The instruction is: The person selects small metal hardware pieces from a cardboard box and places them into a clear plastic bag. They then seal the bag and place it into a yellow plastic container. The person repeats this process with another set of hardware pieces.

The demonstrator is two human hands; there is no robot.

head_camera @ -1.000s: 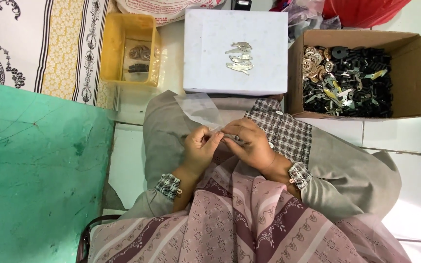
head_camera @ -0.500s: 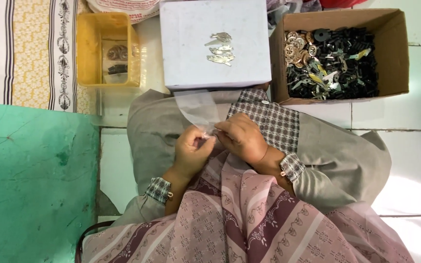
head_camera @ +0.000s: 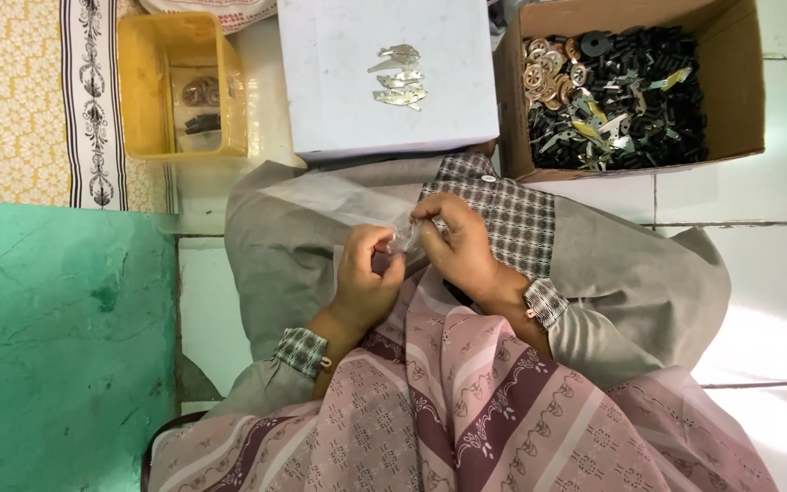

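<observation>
Hands meet over the lap; left hand (head_camera: pixel 368 273) and right hand (head_camera: pixel 455 241) both pinch a clear plastic bag (head_camera: pixel 404 237).

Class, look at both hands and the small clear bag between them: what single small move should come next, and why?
Probably the right hand reaches to the metal pieces on the white box. Both hands pinch a small clear plastic bag at its top edge, the left hand steadying it; whether it holds anything cannot be made out.
</observation>
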